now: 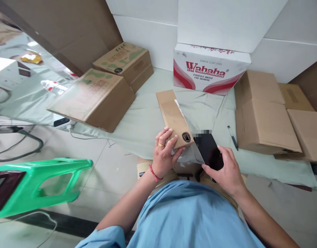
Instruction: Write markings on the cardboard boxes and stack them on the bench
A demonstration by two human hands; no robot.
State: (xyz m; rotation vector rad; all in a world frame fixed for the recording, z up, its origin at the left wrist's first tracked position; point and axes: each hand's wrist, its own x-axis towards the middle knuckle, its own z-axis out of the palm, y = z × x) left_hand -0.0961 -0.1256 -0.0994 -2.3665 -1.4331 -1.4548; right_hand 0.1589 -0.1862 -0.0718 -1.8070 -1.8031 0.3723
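My left hand is closed around the near end of a small, narrow brown cardboard box, which lies slanted over the front part of the cloth-covered table. A round hole with a dark rim shows near that end, and a flap extends at the far end. In my right hand is a black smartphone, gripped by its lower edge between thumb and fingers. Its upper end is close to the box's right side; whether they touch I cannot tell. Part of the phone is pixelated.
Two brown cartons with green print stand at the left. A white Wahaha carton is at the back, with open brown cartons at the right. A pen lies beside them. A green stool stands on the floor at the left.
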